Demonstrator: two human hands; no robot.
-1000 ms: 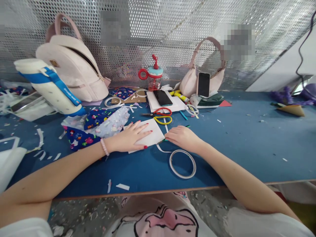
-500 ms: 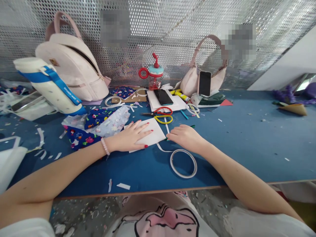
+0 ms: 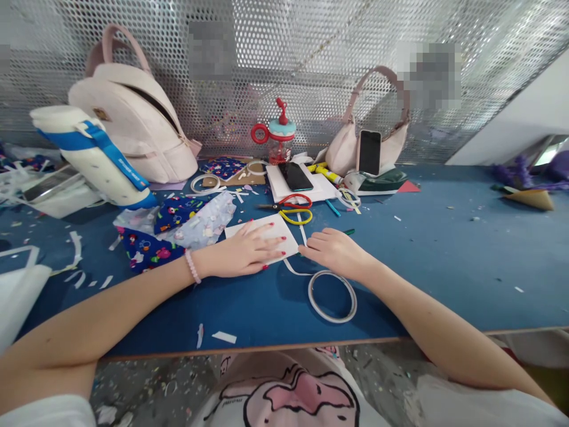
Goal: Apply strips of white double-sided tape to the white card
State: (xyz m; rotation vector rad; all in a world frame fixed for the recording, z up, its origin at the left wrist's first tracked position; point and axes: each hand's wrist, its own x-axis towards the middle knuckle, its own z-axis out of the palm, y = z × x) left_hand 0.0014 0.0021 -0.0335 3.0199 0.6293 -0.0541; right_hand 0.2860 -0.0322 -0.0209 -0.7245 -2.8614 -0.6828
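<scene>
Hands (image 3: 243, 252) at white paper (image 3: 283, 230)

Craft workroom, by the look; class or small workshop, cannot tell. Long blue work table (image 3: 444, 267), white scraps (image 3: 224, 337) strewn across it. On top: scissors (image 3: 279, 207), white tape roll (image 3: 333, 320), cartoon-print sheet material (image 3: 149, 249). Grey floor (image 3: 151, 370) below, also littered with bits. Perforated metal sheeting (image 3: 311, 77) for a back wall. Personal kit along the far side: pale backpack (image 3: 128, 127), shoulder bag (image 3: 342, 148), drinking cup (image 3: 281, 133), a phone (image 3: 368, 152) leaning on the bag; belongings and supplies share the one surface.
</scene>
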